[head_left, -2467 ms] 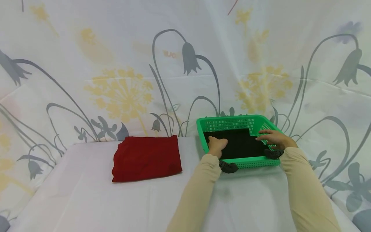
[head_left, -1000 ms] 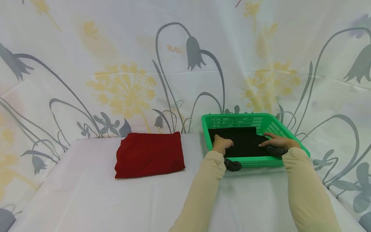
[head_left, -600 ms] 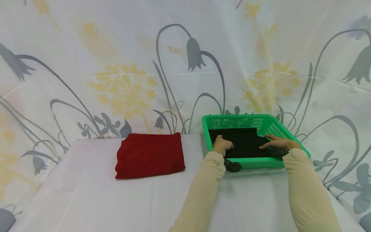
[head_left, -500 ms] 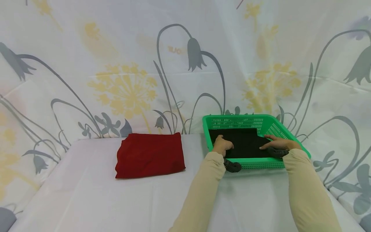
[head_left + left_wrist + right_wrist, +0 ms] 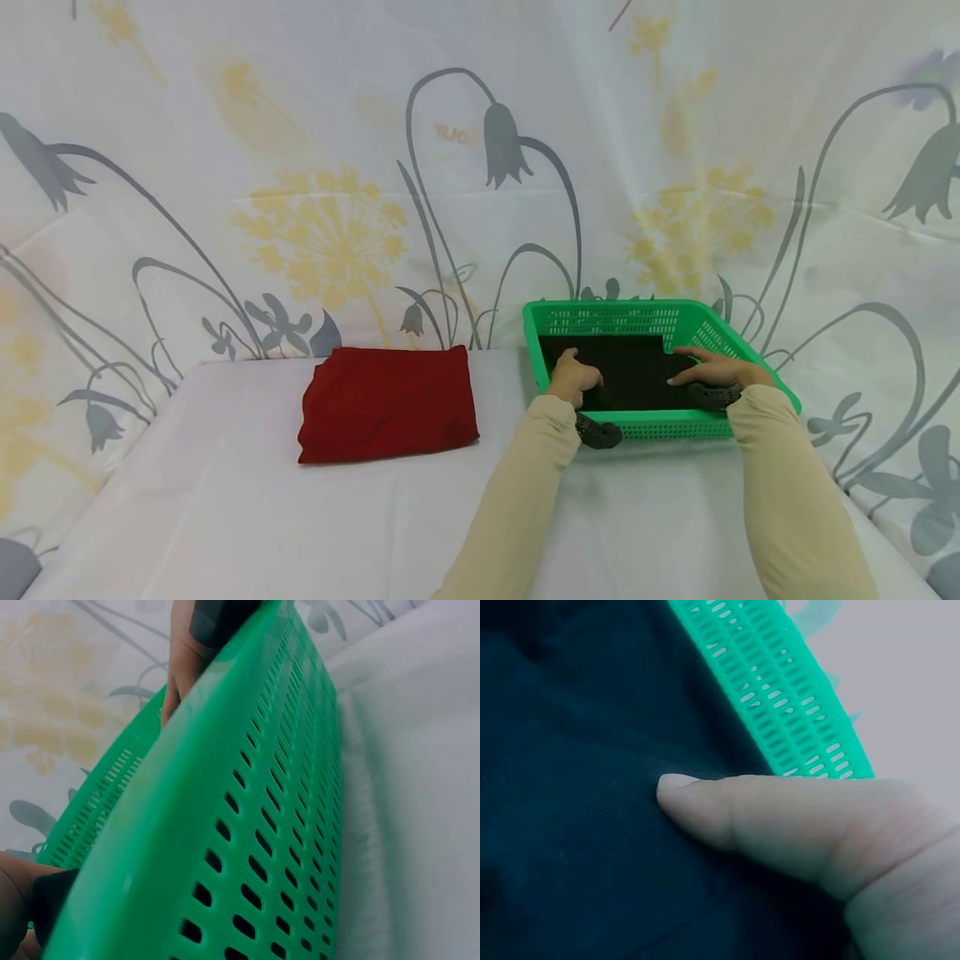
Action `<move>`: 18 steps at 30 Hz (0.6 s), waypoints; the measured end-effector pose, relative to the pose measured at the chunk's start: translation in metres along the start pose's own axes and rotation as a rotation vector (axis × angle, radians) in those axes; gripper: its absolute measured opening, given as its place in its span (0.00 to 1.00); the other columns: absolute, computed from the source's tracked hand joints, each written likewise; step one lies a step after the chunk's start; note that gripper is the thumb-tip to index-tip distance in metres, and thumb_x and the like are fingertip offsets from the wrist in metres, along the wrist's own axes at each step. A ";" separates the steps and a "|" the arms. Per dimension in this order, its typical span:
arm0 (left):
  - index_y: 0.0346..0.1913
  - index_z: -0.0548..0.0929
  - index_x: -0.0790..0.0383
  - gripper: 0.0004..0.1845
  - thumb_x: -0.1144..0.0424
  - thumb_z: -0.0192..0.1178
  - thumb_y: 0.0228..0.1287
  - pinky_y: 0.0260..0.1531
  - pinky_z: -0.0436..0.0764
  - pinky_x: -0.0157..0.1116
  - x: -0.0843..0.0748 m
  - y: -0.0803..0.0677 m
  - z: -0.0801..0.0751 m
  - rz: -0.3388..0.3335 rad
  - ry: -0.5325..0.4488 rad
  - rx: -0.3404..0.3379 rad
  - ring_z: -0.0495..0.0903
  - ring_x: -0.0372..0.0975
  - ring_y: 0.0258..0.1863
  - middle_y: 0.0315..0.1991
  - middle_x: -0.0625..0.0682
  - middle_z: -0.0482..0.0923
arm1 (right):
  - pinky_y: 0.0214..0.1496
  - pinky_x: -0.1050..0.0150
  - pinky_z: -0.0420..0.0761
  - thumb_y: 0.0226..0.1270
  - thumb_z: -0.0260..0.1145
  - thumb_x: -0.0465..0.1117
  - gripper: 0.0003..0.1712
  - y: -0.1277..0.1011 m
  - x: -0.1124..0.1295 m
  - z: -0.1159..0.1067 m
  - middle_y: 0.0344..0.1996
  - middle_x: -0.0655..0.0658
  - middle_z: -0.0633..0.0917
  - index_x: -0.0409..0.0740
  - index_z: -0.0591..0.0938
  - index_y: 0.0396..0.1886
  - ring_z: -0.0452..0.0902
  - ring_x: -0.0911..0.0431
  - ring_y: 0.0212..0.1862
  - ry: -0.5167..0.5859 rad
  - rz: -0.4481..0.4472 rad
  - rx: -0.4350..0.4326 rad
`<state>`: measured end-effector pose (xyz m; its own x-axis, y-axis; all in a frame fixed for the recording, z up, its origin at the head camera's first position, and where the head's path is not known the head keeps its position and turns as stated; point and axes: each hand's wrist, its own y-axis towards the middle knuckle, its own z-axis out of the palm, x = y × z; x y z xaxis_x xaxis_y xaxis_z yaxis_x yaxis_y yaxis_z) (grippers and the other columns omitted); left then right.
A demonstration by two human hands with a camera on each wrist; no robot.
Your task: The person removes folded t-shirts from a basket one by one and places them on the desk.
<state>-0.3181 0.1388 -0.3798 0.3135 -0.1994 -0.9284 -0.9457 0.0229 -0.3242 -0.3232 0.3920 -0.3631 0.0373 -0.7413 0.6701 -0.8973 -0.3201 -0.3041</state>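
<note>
Both your hands are inside the basket [image 5: 678, 427], which sits at 3 o'clock on the table [image 5: 300, 517], against the backdrop. Your left hand [image 5: 573, 379] rests on the black cloth [image 5: 633, 371] at the basket's 9 o'clock side, fingers curled down onto it; whether it pinches the cloth, you cannot tell. Your right hand [image 5: 712, 368] lies flat at 3 o'clock, fingers straight and pressing the cloth. A red cloth [image 5: 386, 402] lies folded at 9 o'clock, well apart from the basket.
</note>
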 end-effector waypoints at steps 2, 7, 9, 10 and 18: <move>0.71 0.66 0.53 0.37 0.76 0.63 0.59 0.24 0.67 0.39 0.000 -0.001 0.000 0.004 -0.021 0.004 0.70 0.45 0.34 0.68 0.57 0.64 | 0.61 0.29 0.50 0.66 0.64 0.43 0.50 0.000 0.000 0.000 0.66 0.15 0.37 0.22 0.45 0.71 0.32 0.21 0.66 0.005 -0.004 -0.009; 0.71 0.67 0.54 0.37 0.78 0.62 0.58 0.31 0.71 0.41 0.001 -0.003 0.000 0.029 -0.092 0.009 0.72 0.49 0.48 0.68 0.58 0.63 | 0.61 0.29 0.50 0.66 0.64 0.42 0.48 -0.001 0.001 -0.001 0.66 0.15 0.38 0.23 0.48 0.71 0.33 0.21 0.66 0.002 -0.010 -0.027; 0.70 0.68 0.53 0.37 0.78 0.62 0.57 0.36 0.75 0.43 0.001 -0.004 -0.001 0.042 -0.126 0.014 0.71 0.49 0.53 0.68 0.57 0.63 | 0.61 0.29 0.51 0.66 0.64 0.42 0.47 -0.002 0.001 -0.002 0.67 0.15 0.38 0.23 0.48 0.71 0.34 0.21 0.66 0.008 -0.014 -0.033; 0.70 0.68 0.53 0.37 0.78 0.62 0.57 0.39 0.75 0.44 0.001 -0.005 -0.001 0.048 -0.142 0.018 0.70 0.50 0.55 0.68 0.57 0.63 | 0.61 0.29 0.52 0.66 0.64 0.42 0.47 -0.003 0.002 -0.002 0.67 0.15 0.38 0.23 0.49 0.71 0.34 0.21 0.66 0.011 -0.016 -0.036; 0.70 0.68 0.53 0.37 0.79 0.61 0.57 0.47 0.75 0.48 0.000 -0.010 -0.002 0.091 -0.205 0.047 0.65 0.55 0.63 0.68 0.57 0.62 | 0.62 0.32 0.57 0.67 0.65 0.40 0.46 -0.005 0.012 -0.007 0.67 0.15 0.40 0.25 0.49 0.72 0.40 0.22 0.66 0.051 -0.019 -0.070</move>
<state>-0.3090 0.1370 -0.3762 0.2424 0.0088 -0.9701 -0.9674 0.0784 -0.2410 -0.3210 0.3885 -0.3489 0.0340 -0.7038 0.7095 -0.9254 -0.2903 -0.2436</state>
